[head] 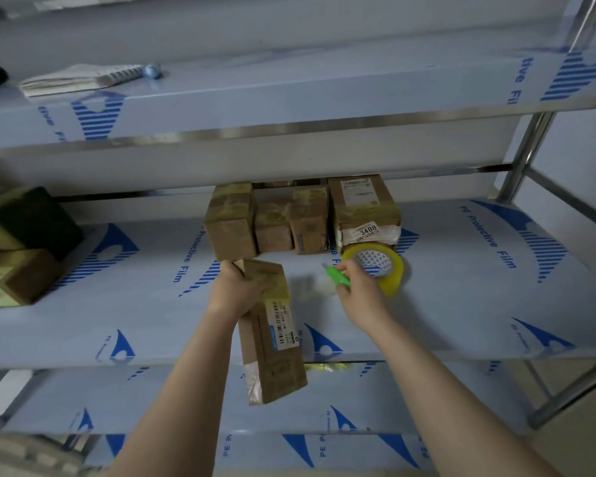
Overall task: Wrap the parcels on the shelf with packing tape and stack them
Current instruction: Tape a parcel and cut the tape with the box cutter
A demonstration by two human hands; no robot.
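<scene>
Above the shelf (117,304), left hand (236,287) grips a parcel (272,339), lengthwise front-to-back; right hand (358,290) grips green tool (338,275).

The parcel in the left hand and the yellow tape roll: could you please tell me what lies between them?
In the head view, the right hand, gripping a green tool, lies between the parcel and the tape roll, above the film-covered shelf.
</scene>
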